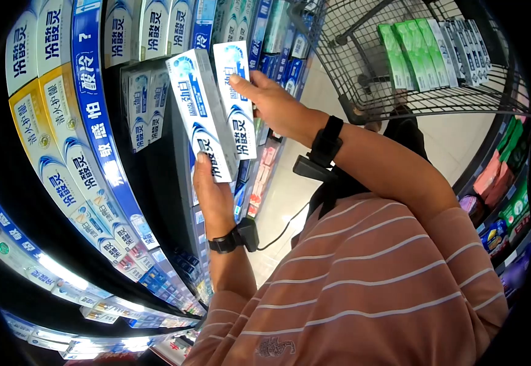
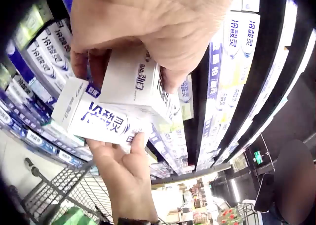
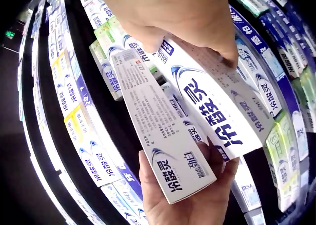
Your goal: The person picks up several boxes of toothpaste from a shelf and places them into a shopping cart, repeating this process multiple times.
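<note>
My left hand grips the lower end of a white and blue toothpaste box, its thumb lying on the front face. Close beside it, my right hand holds a second toothpaste box of the same design, the thumb across its upper part. The two boxes stand side by side and slightly tilted, overlapping in the head view. From the right wrist, the printed back panel of the left hand's box shows. The left wrist view shows the end of that box in front of the right hand's box.
Curved shelves packed with toothpaste boxes fill the left side. Behind the hands is a dark shelf gap with a few white boxes. A wire shopping cart at upper right carries several green boxes and white ones. Another shelf stands far right.
</note>
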